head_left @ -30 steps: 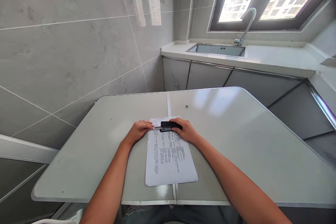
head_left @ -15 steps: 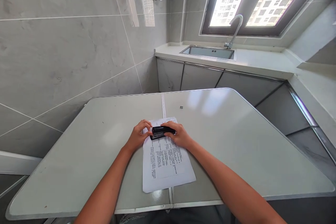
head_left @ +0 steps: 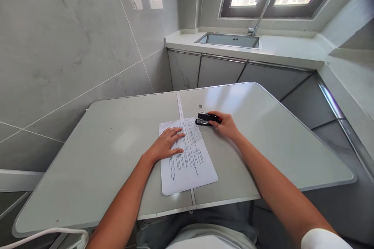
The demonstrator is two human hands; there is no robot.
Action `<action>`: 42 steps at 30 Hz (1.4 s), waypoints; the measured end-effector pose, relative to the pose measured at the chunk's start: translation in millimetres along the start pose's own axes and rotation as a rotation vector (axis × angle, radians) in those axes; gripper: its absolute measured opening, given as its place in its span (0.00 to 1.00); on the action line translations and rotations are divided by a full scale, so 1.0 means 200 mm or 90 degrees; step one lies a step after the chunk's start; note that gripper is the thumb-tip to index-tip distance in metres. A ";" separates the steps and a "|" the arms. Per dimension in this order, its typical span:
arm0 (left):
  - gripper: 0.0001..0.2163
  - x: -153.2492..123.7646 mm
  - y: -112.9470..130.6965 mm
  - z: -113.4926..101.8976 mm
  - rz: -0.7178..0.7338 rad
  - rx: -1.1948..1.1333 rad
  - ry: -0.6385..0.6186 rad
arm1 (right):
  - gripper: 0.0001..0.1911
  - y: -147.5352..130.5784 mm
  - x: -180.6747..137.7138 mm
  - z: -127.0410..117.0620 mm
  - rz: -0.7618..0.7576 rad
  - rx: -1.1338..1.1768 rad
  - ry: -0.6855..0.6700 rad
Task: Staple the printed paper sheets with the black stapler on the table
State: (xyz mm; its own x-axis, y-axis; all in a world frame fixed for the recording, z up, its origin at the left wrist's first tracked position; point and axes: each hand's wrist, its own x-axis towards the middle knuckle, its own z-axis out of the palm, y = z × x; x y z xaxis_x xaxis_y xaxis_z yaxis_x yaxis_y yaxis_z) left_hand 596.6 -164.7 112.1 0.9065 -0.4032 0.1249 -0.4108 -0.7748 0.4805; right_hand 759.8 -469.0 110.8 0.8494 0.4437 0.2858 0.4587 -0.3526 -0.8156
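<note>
On the grey table [head_left: 263, 140] the printed paper [head_left: 187, 155] lies under your left hand [head_left: 166, 146], fingers spread flat. Your right hand [head_left: 226, 125] is closed on the black stapler [head_left: 206, 118], just beside the paper's upper right corner.

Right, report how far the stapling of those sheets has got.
Looks done: the stapler is off the printed sheets, resting on the table beside their far right corner. No staple is clear enough to confirm. In hand: the right hand grips the stapler; the left hand lies flat on the sheets. Left: releasing the stapler, checking the corner.
</note>
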 end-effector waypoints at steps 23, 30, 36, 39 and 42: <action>0.25 0.01 0.00 0.03 -0.049 -0.001 0.042 | 0.18 -0.03 -0.19 -0.21 -0.145 -0.004 -0.291; 0.24 0.01 0.01 0.04 -0.048 0.020 0.081 | 0.18 -0.12 -0.23 -0.06 -0.216 0.056 -0.419; 0.23 -0.01 0.02 0.03 -0.053 0.009 0.078 | 0.17 -0.06 -0.21 -0.04 -0.150 0.001 -0.235; 0.22 -0.02 0.00 0.03 -0.057 0.000 0.085 | 0.17 -0.03 -0.20 -0.06 -0.127 -0.019 -0.226; 0.22 -0.03 0.00 0.03 -0.065 0.032 0.068 | 0.17 -0.02 -0.20 -0.07 -0.119 -0.031 -0.209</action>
State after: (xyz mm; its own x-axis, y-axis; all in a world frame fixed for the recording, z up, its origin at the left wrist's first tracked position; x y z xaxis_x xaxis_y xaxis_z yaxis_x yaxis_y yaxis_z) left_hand 591.7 -164.9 106.1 0.9479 -0.2689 0.1706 -0.3178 -0.8336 0.4518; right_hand 728.0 -497.2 109.8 0.6247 0.7413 0.2454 0.6166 -0.2756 -0.7374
